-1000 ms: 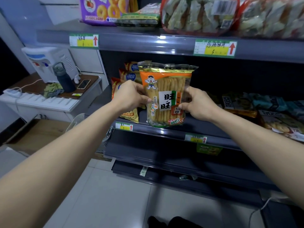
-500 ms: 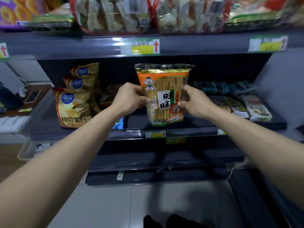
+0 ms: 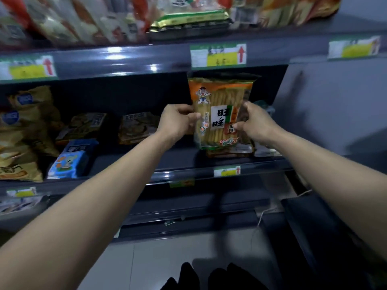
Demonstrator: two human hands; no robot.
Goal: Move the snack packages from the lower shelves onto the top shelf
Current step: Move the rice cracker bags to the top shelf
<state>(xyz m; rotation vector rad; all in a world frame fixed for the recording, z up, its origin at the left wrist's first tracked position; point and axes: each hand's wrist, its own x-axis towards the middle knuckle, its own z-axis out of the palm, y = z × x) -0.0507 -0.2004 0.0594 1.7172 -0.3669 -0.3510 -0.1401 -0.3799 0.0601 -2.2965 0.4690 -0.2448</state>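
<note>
An orange rice cracker bag (image 3: 219,109) with a cartoon child is held upright in front of the second shelf, near its right end. My left hand (image 3: 177,120) grips its left edge and my right hand (image 3: 254,122) grips its right edge. The bag's top reaches just under the top shelf's front rail (image 3: 146,61). Several snack packages crowd the top shelf, among them a flat green one (image 3: 190,19). The second shelf (image 3: 180,158) holds yellow chip bags (image 3: 27,130), a blue packet (image 3: 71,160) and brown packets (image 3: 138,128).
A grey wall (image 3: 335,105) closes the shelving on the right. Price tags with red arrows (image 3: 218,54) line the rails. Two lower dark shelves (image 3: 188,208) jut out below. A white cable (image 3: 261,214) hangs at the lower right. My dark shoes (image 3: 209,277) stand on the tiled floor.
My view has swung rightward along the shelves; the chip bags now sit far left. Both hands have carried the cracker bag to the right and slightly upward.
</note>
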